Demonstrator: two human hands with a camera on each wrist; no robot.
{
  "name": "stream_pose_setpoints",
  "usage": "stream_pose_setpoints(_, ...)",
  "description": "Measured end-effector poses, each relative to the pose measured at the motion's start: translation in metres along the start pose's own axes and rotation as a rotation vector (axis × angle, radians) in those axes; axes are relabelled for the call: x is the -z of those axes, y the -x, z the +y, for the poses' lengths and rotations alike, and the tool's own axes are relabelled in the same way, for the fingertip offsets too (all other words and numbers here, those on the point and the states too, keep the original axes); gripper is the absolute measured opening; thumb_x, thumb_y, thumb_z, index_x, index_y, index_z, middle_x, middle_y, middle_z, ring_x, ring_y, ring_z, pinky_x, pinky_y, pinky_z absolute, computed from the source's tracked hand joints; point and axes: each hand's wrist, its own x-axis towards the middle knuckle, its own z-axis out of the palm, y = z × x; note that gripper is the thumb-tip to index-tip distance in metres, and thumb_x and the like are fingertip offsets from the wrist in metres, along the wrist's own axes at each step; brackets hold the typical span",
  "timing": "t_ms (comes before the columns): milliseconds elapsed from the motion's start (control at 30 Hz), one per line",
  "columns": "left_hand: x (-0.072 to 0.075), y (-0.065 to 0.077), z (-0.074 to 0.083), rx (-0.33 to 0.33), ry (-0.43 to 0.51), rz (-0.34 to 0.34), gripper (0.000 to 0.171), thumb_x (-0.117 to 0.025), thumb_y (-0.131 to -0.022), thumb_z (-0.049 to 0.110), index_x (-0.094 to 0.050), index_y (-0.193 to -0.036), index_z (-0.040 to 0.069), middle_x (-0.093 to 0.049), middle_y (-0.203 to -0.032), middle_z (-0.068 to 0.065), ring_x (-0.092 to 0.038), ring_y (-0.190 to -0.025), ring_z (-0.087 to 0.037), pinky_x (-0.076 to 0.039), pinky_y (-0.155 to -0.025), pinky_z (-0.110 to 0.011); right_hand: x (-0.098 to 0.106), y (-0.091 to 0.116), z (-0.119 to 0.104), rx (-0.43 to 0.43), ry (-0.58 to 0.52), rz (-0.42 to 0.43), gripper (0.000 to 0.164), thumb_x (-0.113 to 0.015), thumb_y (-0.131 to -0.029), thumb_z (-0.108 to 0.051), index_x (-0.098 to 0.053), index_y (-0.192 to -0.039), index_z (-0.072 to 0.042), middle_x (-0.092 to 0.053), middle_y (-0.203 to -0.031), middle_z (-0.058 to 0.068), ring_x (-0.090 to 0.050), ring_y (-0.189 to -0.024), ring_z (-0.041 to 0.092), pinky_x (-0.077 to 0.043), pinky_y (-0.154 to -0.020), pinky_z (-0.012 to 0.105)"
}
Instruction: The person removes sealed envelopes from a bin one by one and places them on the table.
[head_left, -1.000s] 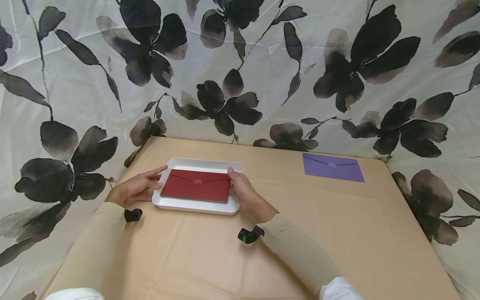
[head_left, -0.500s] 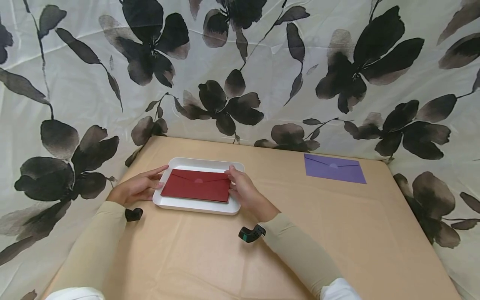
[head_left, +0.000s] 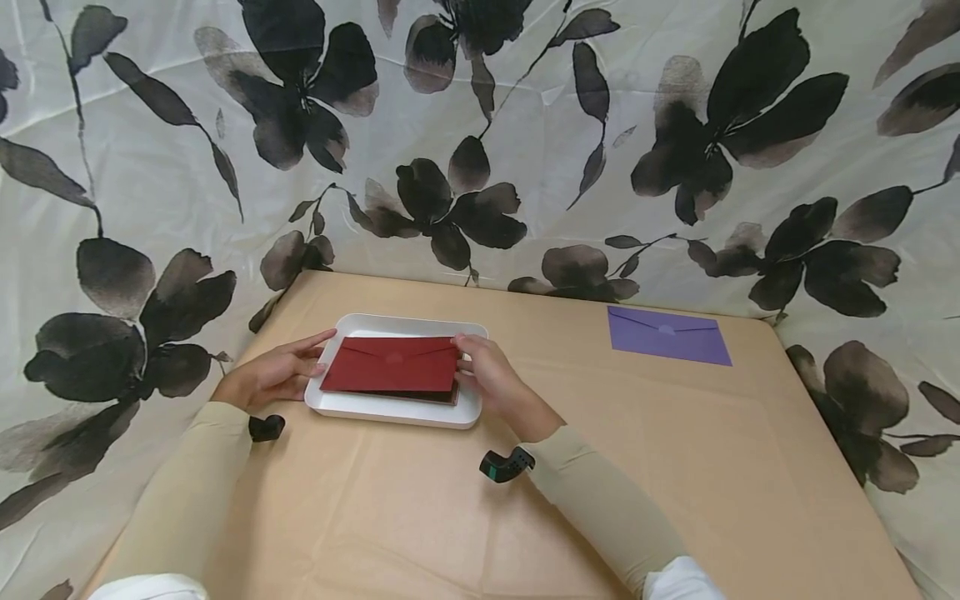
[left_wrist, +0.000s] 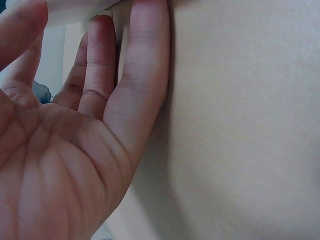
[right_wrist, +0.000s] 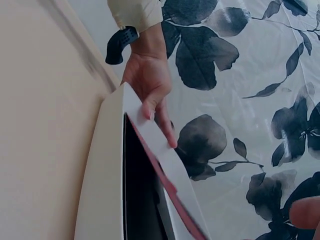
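Observation:
A red envelope (head_left: 390,365) with a pointed flap lies over the white tray (head_left: 375,409), its near edge raised. Beneath that edge a dark, flat layer (head_left: 420,396) shows. With thumb and fingers my right hand (head_left: 491,379) pinches the envelope's right end. My left hand (head_left: 273,375) holds the tray's left end; the right wrist view shows its thumb over the rim and other fingers outside. In that view the red envelope (right_wrist: 172,192) slants above the dark layer (right_wrist: 140,185). The left wrist view has the left hand's fingers (left_wrist: 100,62) up against the pale tray.
A purple envelope (head_left: 667,335) lies at the back right of the tan-covered table (head_left: 585,467). White cloth with dark flowers (head_left: 450,208) hangs behind the table and along both sides. A black wrist device (head_left: 506,465) sits on each forearm.
The red envelope's near edge has risen, baring the dark layer under it. My right fingers have shifted their hold on its right end. The left hand, tray and purple envelope stay put.

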Motion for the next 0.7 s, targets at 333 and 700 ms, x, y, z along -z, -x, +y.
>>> stream_pose_setpoints(333,0.0,0.0,0.0,0.008,0.02,-0.004,0.083,-0.058,-0.105,0.016,-0.01,-0.167,0.042,-0.003,-0.177,-0.013,-0.046,-0.144,-0.035,-0.055,-0.106,-0.046,-0.003,-0.022,0.007,0.062,0.114,0.03,0.051,-0.062,-0.099,-0.004,-0.051,-0.15,-0.004,-0.05,-0.156,0.015,-0.062,-0.127,0.032,-0.051,-0.112,0.046)
stream_pose_setpoints(700,0.0,0.0,0.0,-0.001,0.034,-0.015,0.083,-0.057,-0.105,0.013,-0.009,-0.167,0.04,-0.005,-0.176,-0.013,-0.051,-0.138,-0.031,-0.055,-0.106,-0.048,-0.009,-0.033,0.02,0.123,0.158,0.065,0.062,-0.061,-0.088,0.016,-0.056,-0.146,-0.004,-0.059,-0.147,0.016,-0.064,-0.114,0.026,-0.061,-0.095,0.036)
